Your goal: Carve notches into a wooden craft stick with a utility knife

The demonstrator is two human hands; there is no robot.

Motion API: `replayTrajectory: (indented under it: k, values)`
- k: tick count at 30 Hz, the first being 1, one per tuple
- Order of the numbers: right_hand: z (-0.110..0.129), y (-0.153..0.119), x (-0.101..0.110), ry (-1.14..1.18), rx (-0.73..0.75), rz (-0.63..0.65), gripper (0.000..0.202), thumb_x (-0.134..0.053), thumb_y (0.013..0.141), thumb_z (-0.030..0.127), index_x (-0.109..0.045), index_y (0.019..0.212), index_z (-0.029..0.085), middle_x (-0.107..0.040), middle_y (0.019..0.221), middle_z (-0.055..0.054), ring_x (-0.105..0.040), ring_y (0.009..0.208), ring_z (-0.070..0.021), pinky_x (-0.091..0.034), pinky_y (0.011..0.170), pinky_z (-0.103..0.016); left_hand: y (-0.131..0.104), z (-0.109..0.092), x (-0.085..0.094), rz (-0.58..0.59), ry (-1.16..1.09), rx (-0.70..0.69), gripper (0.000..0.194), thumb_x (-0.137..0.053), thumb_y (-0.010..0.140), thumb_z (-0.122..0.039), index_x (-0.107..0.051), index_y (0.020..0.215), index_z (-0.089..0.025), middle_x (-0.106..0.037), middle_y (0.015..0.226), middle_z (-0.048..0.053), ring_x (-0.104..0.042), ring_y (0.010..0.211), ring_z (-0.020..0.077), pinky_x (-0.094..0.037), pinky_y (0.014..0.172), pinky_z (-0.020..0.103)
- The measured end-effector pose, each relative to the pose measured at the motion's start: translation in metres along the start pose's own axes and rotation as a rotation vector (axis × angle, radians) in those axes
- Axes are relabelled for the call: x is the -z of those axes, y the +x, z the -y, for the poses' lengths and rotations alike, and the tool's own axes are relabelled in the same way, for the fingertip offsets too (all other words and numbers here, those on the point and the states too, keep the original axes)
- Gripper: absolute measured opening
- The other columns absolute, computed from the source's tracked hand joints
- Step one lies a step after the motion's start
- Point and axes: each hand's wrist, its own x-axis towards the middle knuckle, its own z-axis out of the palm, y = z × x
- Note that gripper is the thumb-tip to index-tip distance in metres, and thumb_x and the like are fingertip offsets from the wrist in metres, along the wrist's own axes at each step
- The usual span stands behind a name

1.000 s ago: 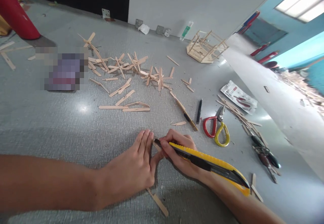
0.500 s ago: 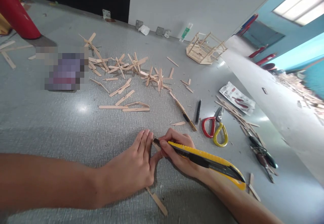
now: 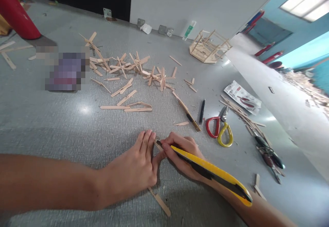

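Grey table (image 3: 77, 131) carries everything. Your left hand (image 3: 138, 162) lies flat, well in from the table's right edge, fingers straight and together, pressing down; can't tell if it pinches anything underneath. Your right hand (image 3: 183, 155) is just beside it, nearer that right edge, closed around a yellow cutter (image 3: 212, 169), blade end aimed at your left fingertips. Wooden stick (image 3: 162, 204) pokes out from under your left hand, long axis angling toward you and the right edge. Small wood piece (image 3: 158, 146) sits between both hands at the blade end, slanting similarly; can't tell if it's the same stick.
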Motion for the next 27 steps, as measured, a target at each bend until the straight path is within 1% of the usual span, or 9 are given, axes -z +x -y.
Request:
replayTrajectory:
  k: [4,9,15,20,22,24,27]
  values:
    - [0.0,0.001,0.001,0.01,-0.002,0.014,0.021,-0.049,0.097,0.028,-0.05,0.078,0.022,-0.053,0.061,0.005,-0.046,0.05,-0.0079,-0.035,0.05,-0.021,-0.001,-0.001,-0.001,0.001,0.002,-0.008,0.042,-0.058,0.09,-0.024,-0.064,0.124,-0.001,-0.064,0.122,0.029,-0.062,0.118,0.039,-0.046,0.101,0.054]
    - [0.001,0.002,0.001,-0.024,-0.036,0.006,0.026,-0.048,0.097,0.029,-0.046,0.073,0.022,-0.048,0.057,0.006,-0.041,0.047,-0.0075,-0.032,0.048,-0.022,-0.001,-0.001,0.0,-0.011,-0.006,0.003,0.041,-0.058,0.09,-0.025,-0.065,0.122,-0.001,-0.064,0.123,0.03,-0.062,0.117,0.0401,-0.047,0.099,0.054]
    - [0.0,0.002,0.0,0.01,-0.035,-0.026,0.028,-0.049,0.097,0.03,-0.047,0.07,0.022,-0.051,0.056,0.006,-0.044,0.047,-0.0074,-0.034,0.049,-0.021,-0.001,0.0,-0.002,-0.043,-0.003,-0.004,0.042,-0.061,0.09,-0.026,-0.064,0.123,0.001,-0.065,0.119,0.031,-0.064,0.115,0.0392,-0.046,0.099,0.054]
    - [0.001,0.004,0.0,-0.005,-0.035,-0.062,0.028,-0.05,0.096,0.03,-0.048,0.068,0.022,-0.051,0.055,0.005,-0.044,0.047,-0.0078,-0.035,0.049,-0.021,-0.005,0.001,0.002,-0.036,-0.036,0.026,0.045,-0.058,0.092,-0.027,-0.059,0.129,-0.002,-0.064,0.124,0.028,-0.063,0.118,0.0361,-0.045,0.102,0.05]
    - [0.001,0.005,0.001,-0.025,-0.037,-0.085,0.028,-0.05,0.095,0.029,-0.049,0.067,0.022,-0.048,0.054,0.006,-0.041,0.046,-0.0076,-0.033,0.048,-0.021,-0.007,0.0,0.005,-0.043,-0.028,0.038,0.046,-0.056,0.091,-0.026,-0.058,0.13,-0.001,-0.064,0.124,0.027,-0.063,0.117,0.0361,-0.045,0.102,0.049]
    - [0.001,0.004,0.001,-0.041,-0.042,-0.111,0.028,-0.05,0.094,0.028,-0.048,0.067,0.022,-0.046,0.053,0.007,-0.04,0.045,-0.0075,-0.032,0.047,-0.021,-0.009,-0.002,0.008,-0.053,-0.019,0.039,0.045,-0.054,0.089,-0.024,-0.061,0.125,0.002,-0.065,0.123,0.027,-0.064,0.116,0.036,-0.045,0.102,0.047]
    - [0.0,0.002,0.001,-0.023,-0.051,-0.125,0.028,-0.051,0.095,0.028,-0.05,0.068,0.022,-0.048,0.053,0.006,-0.042,0.046,-0.008,-0.033,0.048,-0.022,-0.012,-0.006,0.011,-0.044,-0.029,0.019,0.044,-0.051,0.086,-0.02,-0.064,0.119,0.006,-0.065,0.123,0.027,-0.064,0.115,0.0361,-0.044,0.103,0.047]
